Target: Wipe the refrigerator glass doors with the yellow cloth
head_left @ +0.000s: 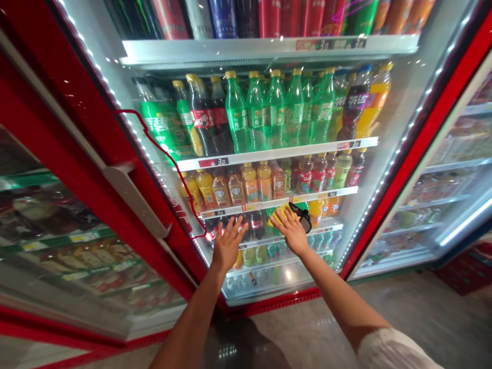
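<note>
Both my arms reach toward a red-framed drinks fridge with a glass front. My left hand (229, 245) has its fingers spread in front of the lower shelves, with nothing in it. Under the fingers of my right hand (292, 231) lies a yellow cloth (280, 215), pressed flat near the glass. A black object (303, 216), too unclear to name, shows just beside that hand. Behind the hands, shelves hold green bottles (275, 113) and small amber bottles (235, 188).
A long red door handle side (134, 200) stands at the left, with a thin red cord (169, 156) hanging near it. Another glass-fronted fridge (438, 179) is at the right. Grey floor (407, 312) shows below.
</note>
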### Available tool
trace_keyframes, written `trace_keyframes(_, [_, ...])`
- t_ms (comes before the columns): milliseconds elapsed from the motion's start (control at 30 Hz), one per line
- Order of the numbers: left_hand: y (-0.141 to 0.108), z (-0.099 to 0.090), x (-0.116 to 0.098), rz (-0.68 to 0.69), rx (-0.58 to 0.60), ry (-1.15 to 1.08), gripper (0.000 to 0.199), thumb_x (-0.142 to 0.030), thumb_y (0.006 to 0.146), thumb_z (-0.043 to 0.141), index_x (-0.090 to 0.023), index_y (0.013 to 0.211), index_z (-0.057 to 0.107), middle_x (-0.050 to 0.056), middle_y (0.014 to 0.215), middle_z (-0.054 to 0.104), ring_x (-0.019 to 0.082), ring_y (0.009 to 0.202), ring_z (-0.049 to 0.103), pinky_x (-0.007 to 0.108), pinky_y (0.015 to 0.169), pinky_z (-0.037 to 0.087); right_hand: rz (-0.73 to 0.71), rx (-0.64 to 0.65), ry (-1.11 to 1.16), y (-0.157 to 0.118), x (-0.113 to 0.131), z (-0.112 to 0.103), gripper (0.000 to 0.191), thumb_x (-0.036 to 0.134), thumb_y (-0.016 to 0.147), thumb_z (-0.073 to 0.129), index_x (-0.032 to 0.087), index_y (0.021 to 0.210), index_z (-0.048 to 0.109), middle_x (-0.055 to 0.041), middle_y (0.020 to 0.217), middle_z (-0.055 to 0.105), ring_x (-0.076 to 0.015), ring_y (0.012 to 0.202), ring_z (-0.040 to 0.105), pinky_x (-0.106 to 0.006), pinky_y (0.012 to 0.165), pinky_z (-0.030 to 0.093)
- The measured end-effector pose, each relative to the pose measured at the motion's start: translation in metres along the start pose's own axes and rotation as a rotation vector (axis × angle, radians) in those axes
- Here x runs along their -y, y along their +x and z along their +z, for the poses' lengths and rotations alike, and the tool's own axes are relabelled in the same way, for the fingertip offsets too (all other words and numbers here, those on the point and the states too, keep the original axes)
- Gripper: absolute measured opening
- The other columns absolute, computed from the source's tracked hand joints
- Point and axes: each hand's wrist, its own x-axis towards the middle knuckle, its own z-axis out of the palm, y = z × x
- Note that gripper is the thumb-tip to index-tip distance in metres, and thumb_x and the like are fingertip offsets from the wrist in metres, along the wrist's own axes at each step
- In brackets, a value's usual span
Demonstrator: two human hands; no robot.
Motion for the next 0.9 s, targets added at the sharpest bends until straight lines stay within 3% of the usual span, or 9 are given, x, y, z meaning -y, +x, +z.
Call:
trace_keyframes(100, [-0.006, -0.001, 0.005, -0.018, -0.009, -0.011, 0.086, -0.011, 0.085, 0.054, -0.032, 0.163, 0.024, 0.001, 0.171, 0.011, 0.026, 0.160, 0.007, 0.059, 0.130, 0.003, 0.203, -0.138, 0.014, 0.026, 0.004, -0.004, 0.083, -0.002, 0.087, 0.042, 0.033, 0.161, 0.032, -0.0035, 0.173, 0.021, -0.0307, 0.161, 0.003, -0.063, 0.123, 0.027])
trace_keyframes(200, [-0.009, -0.001, 0.007, -0.023, -0.025, -0.016, 0.081, -0.014, 0.088, 0.054, -0.031, 0.163, 0.027, 0.002, 0.171, 0.012, 0.026, 0.160, 0.007, 0.057, 0.130, 0.002, 0.285, -0.182, 0.037, 0.060, 0.042, 0.000, 0.090, -0.001, 0.084, 0.045, 0.029, 0.165, 0.019, -0.0074, 0.175, 0.005, -0.0363, 0.160, -0.002, -0.068, 0.122, 0.024])
trace_keyframes(267, [-0.010, 0.000, 0.007, -0.025, -0.027, -0.018, 0.079, -0.014, 0.089, 0.053, -0.030, 0.162, 0.029, 0.003, 0.171, 0.014, 0.026, 0.160, 0.007, 0.057, 0.130, 0.002, 0.211, -0.118, 0.030, 0.068, 0.070, 0.006, 0.089, 0.001, 0.086, 0.046, 0.031, 0.165, 0.019, -0.0076, 0.174, 0.010, -0.0357, 0.160, 0.004, -0.068, 0.122, 0.022])
trace_keyframes(367, [-0.012, 0.003, 0.010, -0.018, -0.021, -0.027, 0.079, -0.014, 0.089, 0.054, -0.031, 0.162, 0.029, 0.002, 0.171, 0.014, 0.025, 0.160, 0.006, 0.057, 0.130, 0.001, 0.025, 0.027, 0.008, 0.047, 0.088, 0.016, 0.080, 0.005, 0.091, 0.047, 0.037, 0.162, 0.028, -0.0033, 0.170, 0.028, -0.0295, 0.159, 0.019, -0.063, 0.125, 0.022])
trace_keyframes(433, [-0.016, 0.004, 0.015, -0.021, -0.015, -0.033, 0.080, -0.013, 0.089, 0.054, -0.032, 0.162, 0.027, 0.001, 0.171, 0.014, 0.025, 0.160, 0.007, 0.057, 0.130, 0.001, -0.034, 0.101, -0.004, 0.022, 0.079, 0.019, 0.075, 0.006, 0.093, 0.046, 0.040, 0.159, 0.035, -0.0003, 0.167, 0.037, -0.0259, 0.157, 0.027, -0.058, 0.126, 0.023])
trace_keyframes(533, [-0.024, 0.004, 0.025, -0.050, -0.021, -0.033, 0.082, -0.009, 0.090, 0.051, -0.035, 0.163, 0.023, 0.000, 0.170, 0.013, 0.024, 0.160, 0.008, 0.058, 0.130, 0.001, 0.017, 0.127, -0.027, 0.001, 0.057, 0.014, 0.075, 0.004, 0.091, 0.045, 0.039, 0.157, 0.039, -0.0006, 0.166, 0.039, -0.0254, 0.157, 0.026, -0.057, 0.126, 0.023])
trace_keyframes(633, [-0.035, 0.002, 0.037, -0.084, -0.036, -0.039, 0.083, -0.006, 0.091, 0.047, -0.038, 0.163, 0.019, -0.001, 0.170, 0.014, 0.023, 0.159, 0.012, 0.058, 0.130, 0.003, 0.167, 0.046, -0.032, 0.021, 0.058, 0.008, 0.078, 0.002, 0.089, 0.044, 0.035, 0.160, 0.035, -0.0043, 0.171, 0.027, -0.0308, 0.159, 0.017, -0.061, 0.124, 0.024])
trace_keyframes(767, [-0.046, -0.005, 0.053, -0.115, -0.045, -0.047, 0.088, -0.006, 0.089, 0.050, -0.039, 0.163, 0.016, -0.001, 0.170, 0.011, 0.026, 0.159, 0.013, 0.060, 0.130, 0.004, 0.316, -0.012, -0.006, 0.070, 0.107, 0.011, 0.086, 0.003, 0.087, 0.048, 0.027, 0.165, 0.022, -0.0095, 0.174, 0.007, -0.0390, 0.160, 0.008, -0.068, 0.121, 0.024])
trace_keyframes(900, [-0.056, -0.009, 0.068, -0.110, -0.022, -0.028, 0.088, -0.005, 0.086, 0.052, -0.037, 0.162, 0.022, -0.002, 0.170, 0.013, 0.027, 0.160, 0.012, 0.060, 0.130, 0.005, 0.227, 0.006, 0.006, 0.066, 0.139, 0.023, 0.083, 0.003, 0.088, 0.046, 0.031, 0.164, 0.026, -0.0088, 0.173, 0.017, -0.0365, 0.160, 0.011, -0.070, 0.122, 0.022])
